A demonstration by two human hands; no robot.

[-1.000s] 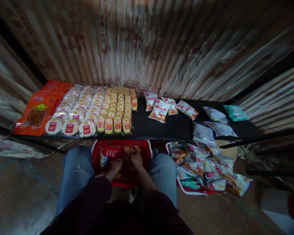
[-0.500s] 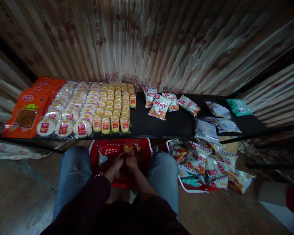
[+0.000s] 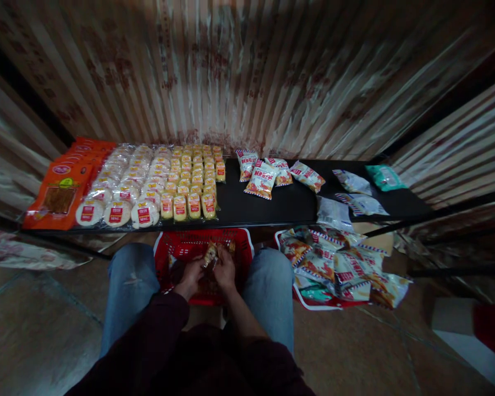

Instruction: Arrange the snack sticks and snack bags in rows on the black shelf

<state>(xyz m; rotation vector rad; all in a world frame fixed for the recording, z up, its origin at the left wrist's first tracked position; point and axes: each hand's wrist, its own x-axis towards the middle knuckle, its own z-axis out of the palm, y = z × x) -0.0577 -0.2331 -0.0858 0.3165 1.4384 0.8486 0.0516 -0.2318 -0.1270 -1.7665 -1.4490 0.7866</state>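
Between my knees, over the red basket (image 3: 163, 258), both hands are close together. My left hand (image 3: 193, 273) is closed on the left side of a small golden-wrapped snack packet (image 3: 210, 254). Closed on the packet's right side is my right hand (image 3: 225, 269). Dim light and blur hide the exact fingertips and the packet's print. Another golden packet (image 3: 231, 247) shows at the basket's right, just beyond my right hand. Something small and pale (image 3: 172, 260) lies at the basket's left side, partly hidden.
Above the basket runs a black shelf (image 3: 239, 206). It holds orange bags (image 3: 60, 190), round white crackers (image 3: 117, 213), small yellow packaged cakes (image 3: 180, 206), white snack bags (image 3: 262, 179) and a teal packet (image 3: 385, 177). To my right, a second red basket (image 3: 334, 304) overflows with snack bags (image 3: 319, 264).
My hands have drawn slightly apart and the golden packet now shows raised between them. The whole view has shifted a little with my head.
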